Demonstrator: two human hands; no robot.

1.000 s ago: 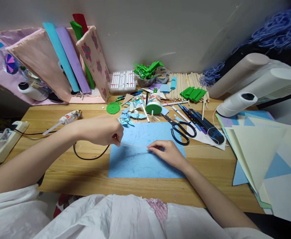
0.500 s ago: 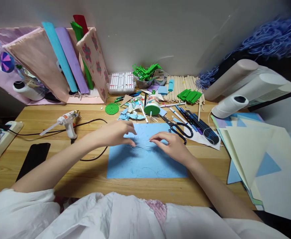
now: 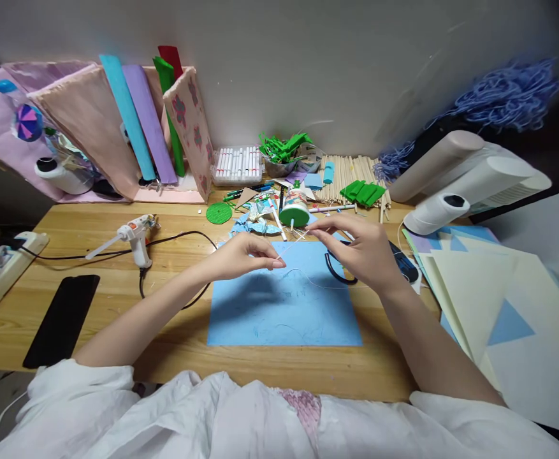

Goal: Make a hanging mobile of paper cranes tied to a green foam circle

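Observation:
A thin white thread (image 3: 294,242) runs between my two hands, above a blue sheet (image 3: 283,319) on the wooden table. My left hand (image 3: 250,256) pinches it between thumb and fingertips, over the sheet's upper left. Farther right and a little higher, my right hand (image 3: 350,239) pinches the other end. A loose length of the thread trails rightward beneath the right hand. Just behind the hands lies a small decorated cup (image 3: 294,210) with its green round end facing me and a white stub at the centre. Black-handled scissors (image 3: 339,271) are partly hidden under my right hand.
A glue gun (image 3: 138,239) with its cable and a black phone (image 3: 62,319) lie on the left. Markers (image 3: 237,164), wooden sticks (image 3: 348,169) and paper scraps crowd the back. Thread spools (image 3: 435,213) and stacked paper (image 3: 475,287) occupy the right.
My left hand has closed into a pinch on the thread and moved slightly right. My right hand has risen and moved right, now covering part of the scissors. The thread between them is drawn straight.

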